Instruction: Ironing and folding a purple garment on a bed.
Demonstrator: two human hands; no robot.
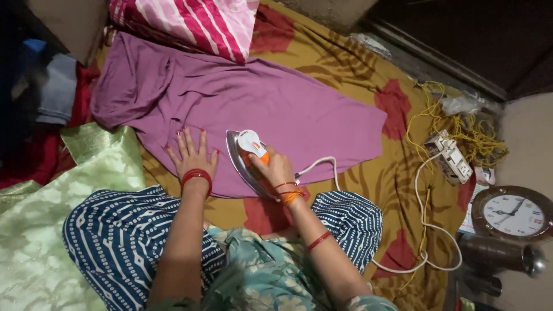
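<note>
Head view: the electric iron (249, 161) lies on the purple garment (259, 103), its long axis slanted, tip pointing up-left. The right hand (275, 167) has its fingers wrapped around the iron's orange handle. Just left of the iron, the left hand (193, 154) presses flat, fingers spread, on the garment.

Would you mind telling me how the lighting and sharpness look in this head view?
In the head view, light is warm and even over the purple cloth, iron and both hands, left and right; the top-right and left edges fall into deep shadow; the metal cup shows glare; edges look slightly soft.
</note>
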